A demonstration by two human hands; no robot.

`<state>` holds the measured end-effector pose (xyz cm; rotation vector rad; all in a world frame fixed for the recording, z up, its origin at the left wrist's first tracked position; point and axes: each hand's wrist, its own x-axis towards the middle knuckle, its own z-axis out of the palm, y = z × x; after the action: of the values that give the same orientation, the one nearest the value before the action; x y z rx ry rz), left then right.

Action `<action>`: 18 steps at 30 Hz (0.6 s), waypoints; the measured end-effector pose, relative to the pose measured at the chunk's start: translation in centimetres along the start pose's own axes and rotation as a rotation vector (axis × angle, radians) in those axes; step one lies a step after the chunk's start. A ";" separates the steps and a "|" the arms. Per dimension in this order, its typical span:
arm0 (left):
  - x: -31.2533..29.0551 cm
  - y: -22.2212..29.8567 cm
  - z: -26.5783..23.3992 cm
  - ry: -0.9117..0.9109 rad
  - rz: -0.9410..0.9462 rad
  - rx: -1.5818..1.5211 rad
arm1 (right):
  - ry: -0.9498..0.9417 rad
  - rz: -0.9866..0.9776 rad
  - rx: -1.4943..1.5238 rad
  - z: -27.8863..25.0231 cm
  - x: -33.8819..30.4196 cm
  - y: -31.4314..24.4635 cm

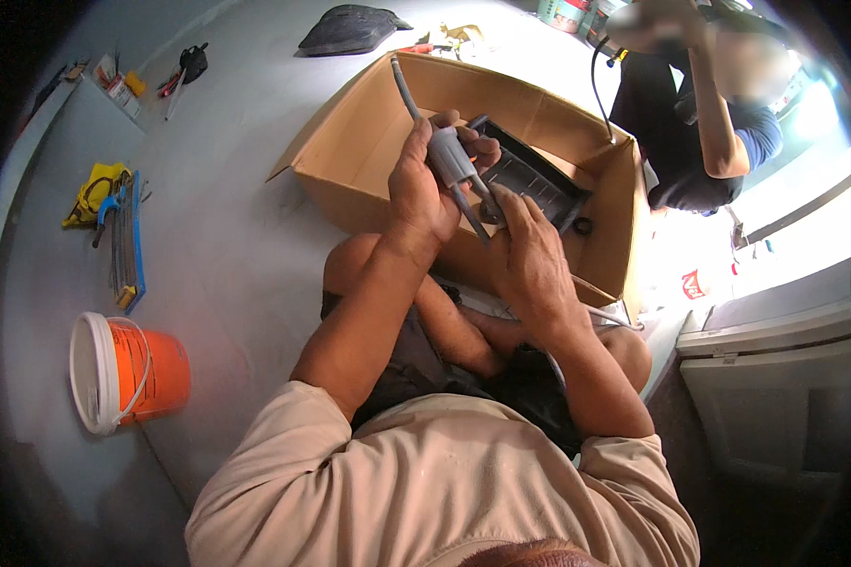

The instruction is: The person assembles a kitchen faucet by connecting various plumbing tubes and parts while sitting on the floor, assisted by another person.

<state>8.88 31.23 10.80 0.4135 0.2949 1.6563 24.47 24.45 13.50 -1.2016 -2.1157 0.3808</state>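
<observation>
A grey plug-like fitting with a grey cable (449,159) sits just above the picture's centre, gripped in the person's left hand (424,189), whose fingers wrap closed around its body while the cable runs off toward 11 o'clock. The right hand (529,255), at 4 o'clock from the fitting, pinches its fingertips on a thin dark tool or prong at the fitting's lower end; which it is cannot be told. The work looks mid-step, with the lower end being fitted or adjusted, and any further turn calls for a steady left hold. Behind, at 12 o'clock, stands an open cardboard box (350,161) holding a black tray (529,175). An orange bucket (151,370) lies at 8 o'clock, and another person (690,123) stands at 2 o'clock.
</observation>
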 end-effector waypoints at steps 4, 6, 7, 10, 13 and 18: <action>-2.1 -1.7 1.2 -0.010 0.035 0.069 | 0.232 0.058 0.186 1.9 0.7 -0.9; -2.0 -1.7 1.7 0.021 -0.005 0.067 | 0.325 0.085 0.233 2.4 1.1 -0.9; -2.1 -1.5 1.7 0.072 -0.039 0.067 | 0.362 0.148 0.325 2.8 1.2 -1.0; -1.9 -0.9 1.3 0.008 -0.100 0.163 | 0.401 0.205 0.345 3.8 1.0 -0.3; -2.0 -0.6 1.1 0.035 -0.122 0.255 | 0.313 0.239 0.238 3.8 0.1 -0.2; -0.7 2.0 2.1 0.028 0.056 0.149 | -0.041 0.220 0.045 2.4 -4.2 1.3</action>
<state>8.07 30.14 13.49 0.5150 0.4328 1.7020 25.24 21.77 9.31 -1.4160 -2.0034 0.5522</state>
